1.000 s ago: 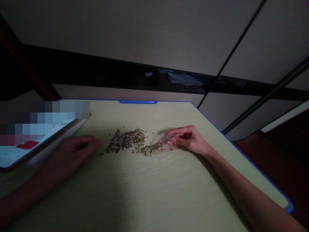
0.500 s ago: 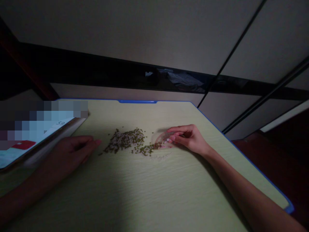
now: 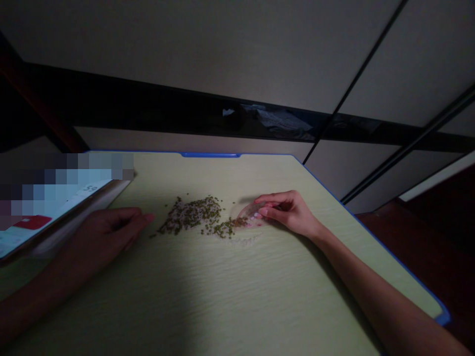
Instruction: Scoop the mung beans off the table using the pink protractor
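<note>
My right hand (image 3: 291, 210) pinches a clear half-round plastic protractor (image 3: 243, 215) between thumb and fingers. The protractor's curved edge faces left and touches the near right end of a loose pile of small green beans (image 3: 211, 207). Pale grains (image 3: 181, 217) lie mixed among the beans, mostly in the left part of the pile. A faint scatter of pale grains (image 3: 247, 241) lies just below the protractor. Left of the pile, my left hand (image 3: 115, 227) rests with its fingers curled in and its thumb pointing at the beans; nothing shows in it.
Everything lies on a light wood-grain table (image 3: 237, 296) with a blue rim. A tablet with a lit screen (image 3: 74, 202) leans at the left, behind my left hand. Pale cabinet panels (image 3: 208, 49) with a dark gap stand beyond the table's far edge.
The protractor has tilted a little in my right hand, with its edge still at the beans. My left hand stays in place, and the pile looks nearly the same.
</note>
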{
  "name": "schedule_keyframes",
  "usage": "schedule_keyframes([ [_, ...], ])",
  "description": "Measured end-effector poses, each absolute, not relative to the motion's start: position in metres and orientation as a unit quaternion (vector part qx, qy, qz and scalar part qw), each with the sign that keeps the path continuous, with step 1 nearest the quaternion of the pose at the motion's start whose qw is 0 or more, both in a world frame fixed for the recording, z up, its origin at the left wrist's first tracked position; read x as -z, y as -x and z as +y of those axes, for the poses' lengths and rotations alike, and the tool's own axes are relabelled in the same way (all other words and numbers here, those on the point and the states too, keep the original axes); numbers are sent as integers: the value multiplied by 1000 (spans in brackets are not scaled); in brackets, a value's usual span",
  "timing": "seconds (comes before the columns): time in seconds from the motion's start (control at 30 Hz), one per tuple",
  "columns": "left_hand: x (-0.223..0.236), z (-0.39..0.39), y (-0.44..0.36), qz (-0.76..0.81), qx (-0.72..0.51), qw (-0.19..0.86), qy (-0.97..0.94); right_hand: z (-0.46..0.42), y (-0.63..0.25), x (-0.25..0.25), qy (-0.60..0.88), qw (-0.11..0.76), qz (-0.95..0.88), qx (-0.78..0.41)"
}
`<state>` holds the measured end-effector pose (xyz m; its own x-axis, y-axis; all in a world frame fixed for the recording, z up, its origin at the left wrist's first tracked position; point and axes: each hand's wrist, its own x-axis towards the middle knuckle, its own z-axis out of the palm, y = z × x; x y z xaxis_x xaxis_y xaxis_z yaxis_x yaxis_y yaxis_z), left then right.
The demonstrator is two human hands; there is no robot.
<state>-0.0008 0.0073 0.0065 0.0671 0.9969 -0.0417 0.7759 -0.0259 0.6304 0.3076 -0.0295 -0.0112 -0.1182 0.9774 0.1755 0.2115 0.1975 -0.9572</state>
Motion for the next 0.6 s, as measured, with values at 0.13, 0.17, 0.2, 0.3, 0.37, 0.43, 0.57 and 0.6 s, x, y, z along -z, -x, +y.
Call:
schedule_keyframes([
  [0.13,-6,9,1,654,-198,258,-683,-29,-311,12,478,461,-604,-441],
  [0.17,-6,9,1,654,-197,257,-684,-30,-311,12,477,460,-602,-446],
  [0.2,-6,9,1,653,-195,256,-685,-30,-312,12,475,458,-602,-450],
  [0.3,-5,9,3,650,-193,258,-688,-30,-312,13,475,450,-606,-453],
  [0.37,-5,8,3,650,-198,260,-686,-30,-312,13,476,454,-607,-446],
  [0.43,-4,8,2,647,-204,262,-686,-30,-312,14,477,460,-609,-435],
  [0.57,-3,8,3,643,-200,265,-690,-30,-311,13,480,452,-612,-437],
  [0.6,-3,8,3,642,-205,264,-691,-30,-311,13,480,447,-611,-444],
])
